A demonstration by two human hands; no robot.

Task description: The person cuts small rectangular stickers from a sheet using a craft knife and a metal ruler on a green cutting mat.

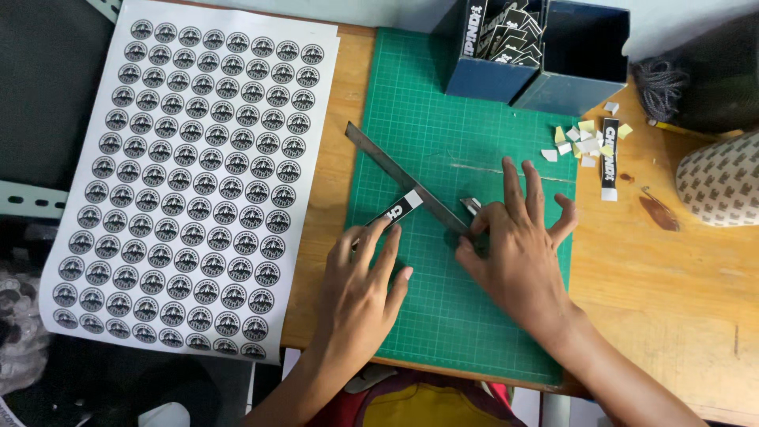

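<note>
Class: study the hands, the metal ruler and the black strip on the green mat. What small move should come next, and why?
Probably draw the small blade along the metal ruler: the left hand pins the black strip against it, and the right hand already holds the blade there.

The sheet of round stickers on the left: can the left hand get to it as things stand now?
Probably yes. The left hand rests on the black label strip beside the metal ruler, and only bare wooden table lies between it and the sticker sheet. Nothing stands in that gap.
</note>
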